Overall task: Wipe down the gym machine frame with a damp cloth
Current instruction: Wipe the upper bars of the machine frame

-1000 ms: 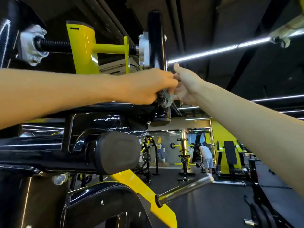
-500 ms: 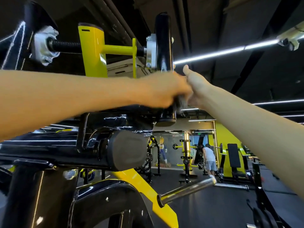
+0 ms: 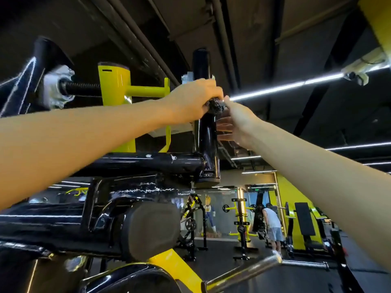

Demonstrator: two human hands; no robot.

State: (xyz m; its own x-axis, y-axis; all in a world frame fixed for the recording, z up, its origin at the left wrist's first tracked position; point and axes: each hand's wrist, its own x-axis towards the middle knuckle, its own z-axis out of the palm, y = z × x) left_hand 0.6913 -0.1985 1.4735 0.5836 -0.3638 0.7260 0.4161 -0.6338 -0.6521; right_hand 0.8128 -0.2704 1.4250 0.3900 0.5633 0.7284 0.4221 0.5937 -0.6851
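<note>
Head view, centre frame: my left hand (image 3: 194, 100) grips the cloth (image 3: 215, 106) — mostly hidden — against the black post (image 3: 206, 140); right hand (image 3: 239, 123) fingers straight, tips hidden behind it.

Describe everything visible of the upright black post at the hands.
The upright black post is a glossy round tube, seemingly painted metal, vertical, capped at both ends. Near its base it joins a horizontal black bar. The left hand curls round its upper half, pressing a dark grey cloth against it; the right hand reaches its right side, fingers straight, contact unclear.
</note>
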